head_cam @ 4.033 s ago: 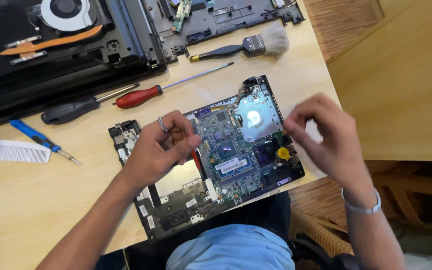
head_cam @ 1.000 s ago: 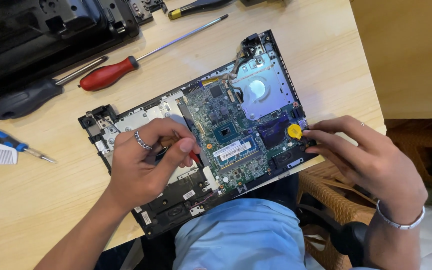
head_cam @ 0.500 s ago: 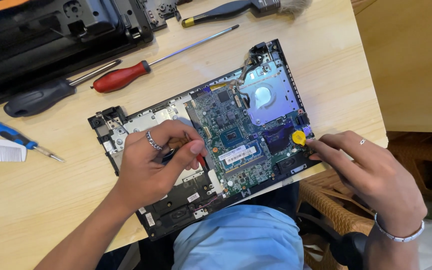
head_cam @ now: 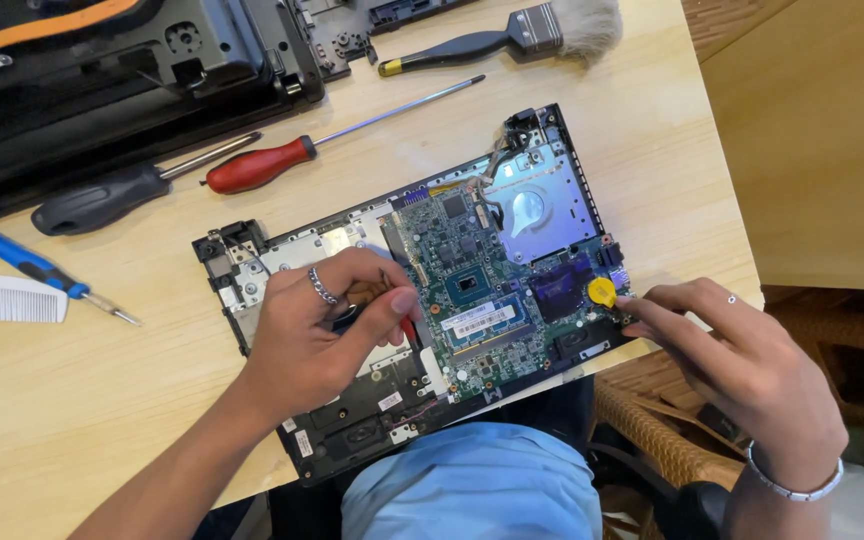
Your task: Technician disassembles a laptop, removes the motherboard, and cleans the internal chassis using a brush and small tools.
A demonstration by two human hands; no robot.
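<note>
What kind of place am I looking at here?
Likely an informal electronics repair spot at a wooden table: an opened laptop base with bare motherboard, loose screwdrivers such as the red-handled one, and a dusting brush. A wicker chair suggests a home or small shop.

Ringed left hand (head_cam: 317,340) (bare forearm); braceleted right hand (head_cam: 752,365).

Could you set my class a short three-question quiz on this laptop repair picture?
1. True or false: the red-handled screwdriver lies on the pale wooden table.
2. Which hand touches the round yellow coin cell? A left, B right.
3. What does the left hand rest on?

Key: 1 true. 2 B: the right hand. 3 The opened laptop base with its green circuit board.
</note>
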